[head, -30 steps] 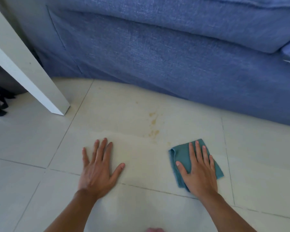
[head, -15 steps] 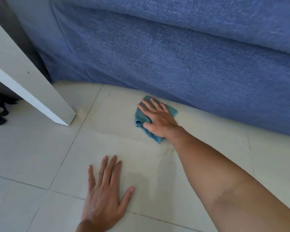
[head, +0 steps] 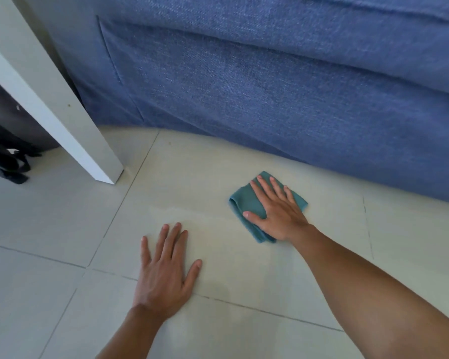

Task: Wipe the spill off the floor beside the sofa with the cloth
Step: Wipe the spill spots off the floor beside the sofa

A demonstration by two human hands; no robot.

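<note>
A folded teal cloth lies on the pale tiled floor, a short way in front of the blue sofa. My right hand presses flat on the cloth with its fingers spread, covering most of it. My left hand rests flat on the tile to the left and nearer to me, fingers apart and holding nothing. No brown spill marks show on the floor. A faint damp sheen lies between the two hands.
A white furniture leg slants down to the floor at the left, close to the sofa's corner. Black straps lie on the floor behind it at the far left. Grout lines cross the tiles around my hands.
My right hand pushed the cloth up over the brown spots to the sofa's base, then drew it back toward me. The spots are no longer visible. My left hand stayed planted.
</note>
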